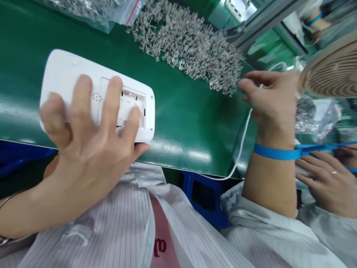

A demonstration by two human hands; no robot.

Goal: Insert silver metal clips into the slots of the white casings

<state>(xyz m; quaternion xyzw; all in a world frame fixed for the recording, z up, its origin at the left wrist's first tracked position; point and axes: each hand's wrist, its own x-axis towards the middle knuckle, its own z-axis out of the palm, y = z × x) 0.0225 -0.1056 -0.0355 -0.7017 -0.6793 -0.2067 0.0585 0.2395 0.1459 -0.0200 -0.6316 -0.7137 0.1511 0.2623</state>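
Green belt surface (pixel 181 119) fills most of the frame, running upper left to lower right. White plastic housing (pixel 69 78) lies flat on it at left, back side up w/ an open rectangular compartment (pixel 133 106) and a small patch of speaker holes (pixel 96 97). Left hand (pixel 89 141) is pressed over the housing from the near edge: fingers spread apart across the back, 1 fingertip at the compartment's edge, thumb tucked against the housing's lower right corner. So it's gripping the housing, palm off the belt.

Right hand (pixel 269 98) sits at centre right, fingers pinched together at the near edge of a heap of small clear plastic parts (pixel 189 44) in the upper middle. Whether a part is actually caught between the fingertips, can't tell; too small and blurred. Blue wrist strap (pixel 275 152) circles the right wrist; thin white cord (pixel 242 141) runs from under the hand down over the belt's near edge.

Clear bag (pixel 92 11) w/ more parts sits at upper left. Another person's hand (pixel 326 182), w/ a ring, is at lower right. Tan ribbed disc (pixel 334 70) shows at the right edge, blurred.
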